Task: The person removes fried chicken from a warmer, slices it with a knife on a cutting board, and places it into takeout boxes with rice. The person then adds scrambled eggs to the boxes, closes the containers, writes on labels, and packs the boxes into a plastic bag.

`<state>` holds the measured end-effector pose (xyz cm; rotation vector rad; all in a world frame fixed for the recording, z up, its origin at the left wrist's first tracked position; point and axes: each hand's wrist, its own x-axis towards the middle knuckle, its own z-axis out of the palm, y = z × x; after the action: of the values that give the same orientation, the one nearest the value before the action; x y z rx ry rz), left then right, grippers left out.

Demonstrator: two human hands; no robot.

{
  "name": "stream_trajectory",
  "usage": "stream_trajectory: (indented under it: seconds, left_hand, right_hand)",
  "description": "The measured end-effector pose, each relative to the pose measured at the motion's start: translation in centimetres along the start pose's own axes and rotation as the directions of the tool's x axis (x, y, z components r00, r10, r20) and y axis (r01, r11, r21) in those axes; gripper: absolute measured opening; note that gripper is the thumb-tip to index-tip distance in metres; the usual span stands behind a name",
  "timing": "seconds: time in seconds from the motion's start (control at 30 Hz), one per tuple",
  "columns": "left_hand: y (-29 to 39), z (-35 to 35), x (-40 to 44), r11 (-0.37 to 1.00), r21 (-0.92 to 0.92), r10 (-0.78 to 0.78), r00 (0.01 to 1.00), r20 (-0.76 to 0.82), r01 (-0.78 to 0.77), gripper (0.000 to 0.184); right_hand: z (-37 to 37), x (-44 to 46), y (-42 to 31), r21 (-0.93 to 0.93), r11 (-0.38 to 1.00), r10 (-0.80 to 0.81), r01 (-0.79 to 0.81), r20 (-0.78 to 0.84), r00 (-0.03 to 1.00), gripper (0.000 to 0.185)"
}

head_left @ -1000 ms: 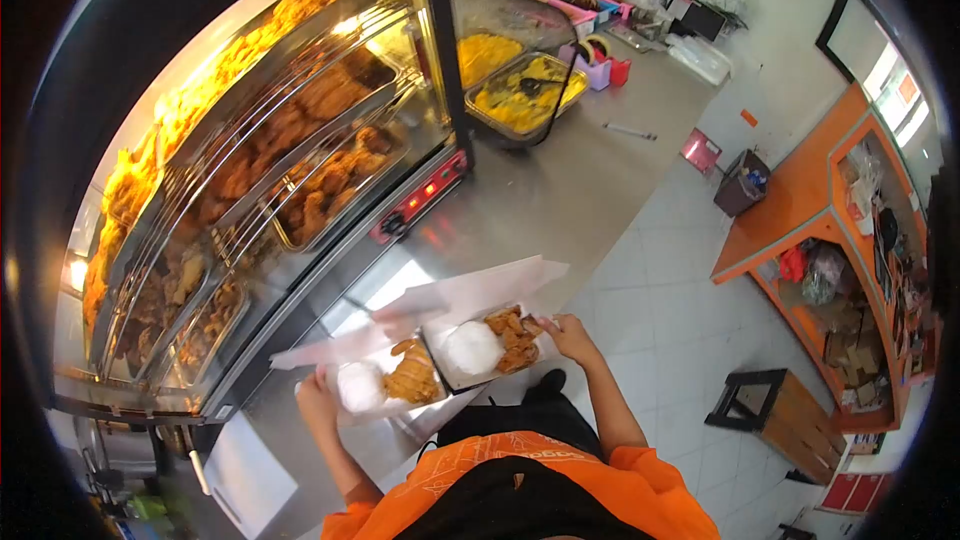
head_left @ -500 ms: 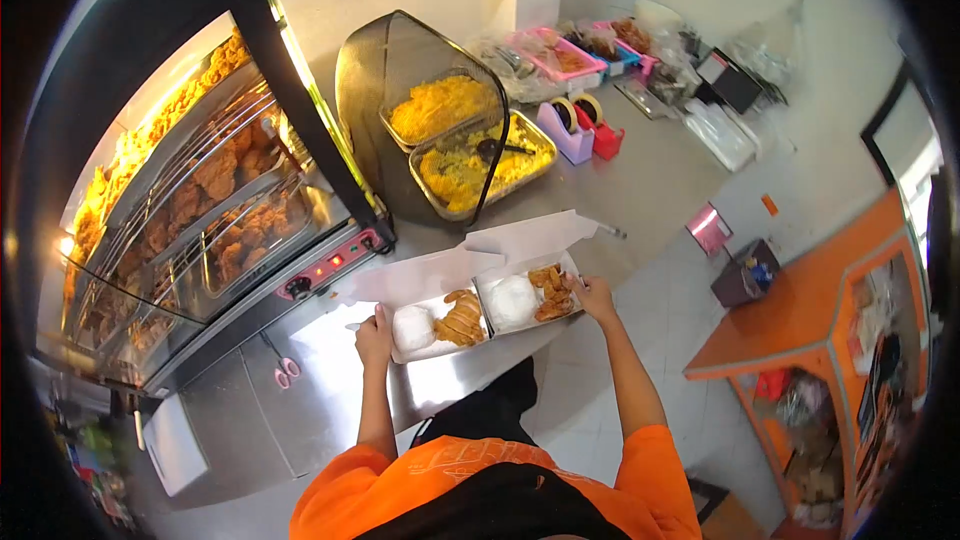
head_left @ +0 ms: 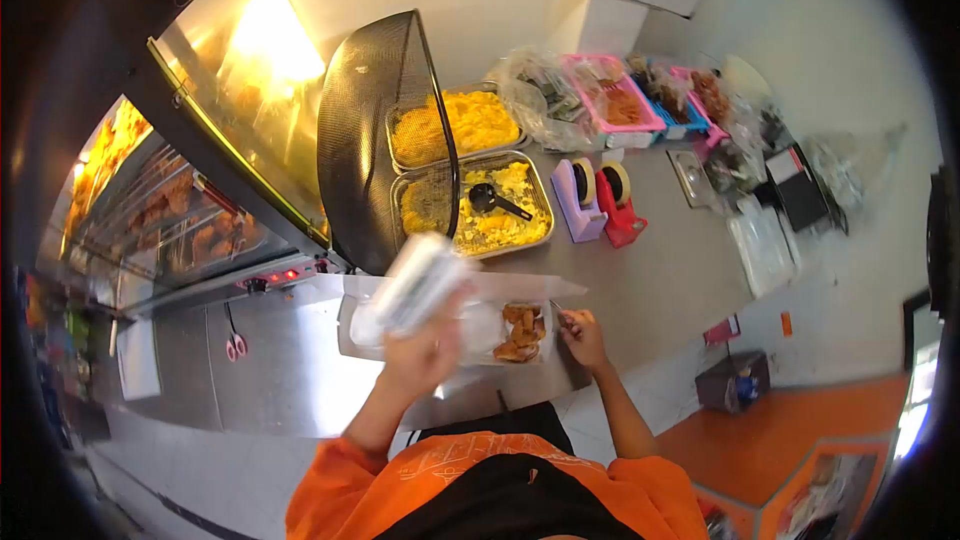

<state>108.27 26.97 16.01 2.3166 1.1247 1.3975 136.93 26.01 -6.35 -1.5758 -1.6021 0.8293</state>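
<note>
Raised over the boxes, my left hand (head_left: pixel 422 352) grips a white block-shaped object (head_left: pixel 420 285), too smeared by motion to name. My right hand (head_left: pixel 583 337) is closed in a pinch at the right end of the boxes; what is in its fingers is too small to make out. Below lie two open paper meal boxes (head_left: pixel 550 287), side by side with lids folded back. White rice (head_left: pixel 482 328) and pieces of fried chicken (head_left: pixel 520 332) fill the right one. The left box is mostly hidden behind my left hand and the white object.
Behind the boxes, trays of yellow food (head_left: pixel 505 205) sit partly under a mesh cover (head_left: pixel 375 140), with a black scoop (head_left: pixel 490 200). Tape dispensers (head_left: pixel 590 205) and pink baskets (head_left: pixel 615 100) stand to the right. A lit food warmer (head_left: pixel 190 200) and scissors (head_left: pixel 235 345) are at left.
My left hand has left the box edge and come up holding the white object. My right hand has moved off the box's front corner to its right end. The view has shifted right.
</note>
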Motion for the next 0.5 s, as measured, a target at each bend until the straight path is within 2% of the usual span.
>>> stream_trajectory:
  seconds: [0.07, 0.1, 0.13, 0.17, 0.2, 0.23, 0.27, 0.33, 0.37, 0.4, 0.43, 0.5]
  left_hand:
    - [1.2, 4.5, 5.7, 0.985, 0.042, 0.156, 0.963, 0.218, -0.169, 0.035]
    - [-0.4, 7.5, 6.5, 0.975, 0.103, 0.159, 0.946, 0.282, -0.195, 0.035]
    - [-1.9, 9.5, 7.9, 0.977, 0.133, 0.1, 0.91, 0.402, -0.166, 0.037]
    - [-2.5, 10.2, 9.8, 0.986, 0.149, -0.157, 0.71, 0.686, 0.074, 0.036]
    - [-3.7, 11.2, 10.1, 0.973, 0.093, -0.194, 0.525, 0.829, 0.214, 0.036]
    - [-5.9, 12.7, 9.5, 0.931, 0.056, -0.18, 0.32, 0.93, 0.359, 0.035]
    - [-7.9, 13.8, 8.7, 0.864, 0.045, -0.117, 0.114, 0.987, 0.501, 0.036]
    - [-8.4, 15.1, 4.8, 0.747, -0.079, -0.063, 0.188, 0.98, 0.66, 0.039]
    - [-8.8, 15.9, 3.1, 0.688, 0.027, -0.183, 0.137, 0.974, 0.725, 0.04]
    - [-9.6, 16.8, 1.1, 0.612, 0.126, -0.292, 0.074, 0.954, 0.781, 0.041]
    - [-11.4, 18.2, -1.8, 0.475, 0.032, -0.33, 0.144, 0.933, 0.88, 0.032]
    - [-11.4, 17.5, -2.5, 0.251, -0.126, -0.437, 0.229, 0.87, 0.96, 0.027]
  right_hand:
    - [-0.7, 2.0, 0.7, -0.005, 0.995, -0.098, 0.099, 0.068, 0.993, 0.026]
    - [-1.4, 2.8, 1.2, 0.019, 0.995, -0.099, 0.097, 0.097, 0.99, 0.025]
    - [-2.3, 4.1, 1.7, 0.041, 0.995, -0.101, 0.096, 0.128, 0.987, 0.024]
    - [-3.3, 5.5, 2.1, 0.059, 0.993, -0.106, 0.098, 0.161, 0.981, 0.023]
    - [-4.3, 7.0, 2.5, 0.075, 0.992, -0.119, 0.106, 0.191, 0.974, 0.021]
    - [-5.7, 8.1, 1.8, 0.244, 0.97, -0.056, 0.009, 0.185, 0.981, 0.017]
    - [-7.0, 9.7, 1.8, 0.212, 0.976, -0.091, 0.054, 0.169, 0.981, 0.016]
    - [-8.6, 13.0, 1.5, 0.167, 0.976, -0.162, 0.139, 0.129, 0.978, 0.014]
    - [-9.6, 14.7, -1.1, 0.037, 0.975, -0.222, 0.219, 0.136, 0.966, 0.013]
    - [-9.2, 16.6, -2.5, 0.05, 0.956, -0.295, 0.291, 0.128, 0.947, 0.014]
    - [-8.3, 18.4, -3.8, 0.063, 0.932, -0.363, 0.358, 0.117, 0.925, 0.015]
    - [-5.3, 21.9, -5.7, 0.034, 0.878, -0.478, 0.478, 0.143, 0.867, 0.02]
